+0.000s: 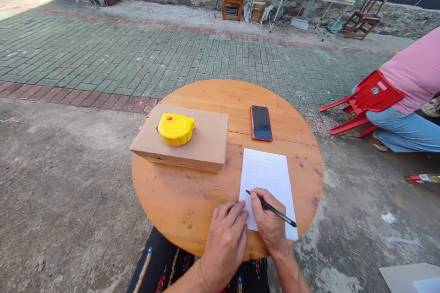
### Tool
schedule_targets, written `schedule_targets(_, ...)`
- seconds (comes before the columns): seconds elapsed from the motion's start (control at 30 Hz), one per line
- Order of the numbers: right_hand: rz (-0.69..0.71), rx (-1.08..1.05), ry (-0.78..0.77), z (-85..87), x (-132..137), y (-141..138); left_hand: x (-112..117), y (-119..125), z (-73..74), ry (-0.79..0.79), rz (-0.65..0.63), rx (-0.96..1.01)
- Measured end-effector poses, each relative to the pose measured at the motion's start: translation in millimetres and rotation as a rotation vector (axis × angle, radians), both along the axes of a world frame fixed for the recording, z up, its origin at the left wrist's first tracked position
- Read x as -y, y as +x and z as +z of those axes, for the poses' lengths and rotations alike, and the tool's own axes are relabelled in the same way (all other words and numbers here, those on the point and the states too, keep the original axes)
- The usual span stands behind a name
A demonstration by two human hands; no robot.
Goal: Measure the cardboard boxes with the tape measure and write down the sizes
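The right hand (270, 219) grips a slim black pen (280, 214), slanted with its tip at the left part of a white paper (264, 167). Rows of small, faint marks fill the paper's upper part; it lies on the round wooden surface (192, 215). The left hand (225, 233), grasping nothing, rests fingertips at the paper's left edge. A closed brown cardboard box (208, 132), contents hidden, carries a yellow tape measure (176, 129).

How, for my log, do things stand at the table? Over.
Right hand holding black pen, tip over paper. Left hand at paper's left edge. Cardboard box, phone clear of paper.
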State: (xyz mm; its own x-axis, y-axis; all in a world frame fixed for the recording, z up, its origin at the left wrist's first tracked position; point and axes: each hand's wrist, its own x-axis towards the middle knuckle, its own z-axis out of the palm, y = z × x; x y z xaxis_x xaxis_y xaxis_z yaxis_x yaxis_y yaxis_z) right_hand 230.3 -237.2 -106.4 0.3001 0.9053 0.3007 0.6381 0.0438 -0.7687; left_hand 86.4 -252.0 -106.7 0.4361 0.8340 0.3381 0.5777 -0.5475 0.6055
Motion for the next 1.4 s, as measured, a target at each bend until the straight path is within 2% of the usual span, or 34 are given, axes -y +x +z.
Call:
schedule_targets(1.13,0.014,0.090,-0.012,4.3,-1.3,-0.8,0.3,-0.5,-0.5,-0.029,-0.001,0.006)
schedule_targets(1.4,0.054,0.085,-0.031,7.6,-1.8,-1.6,1.0,-0.7,0.1,-0.060,-0.008,-0.001)
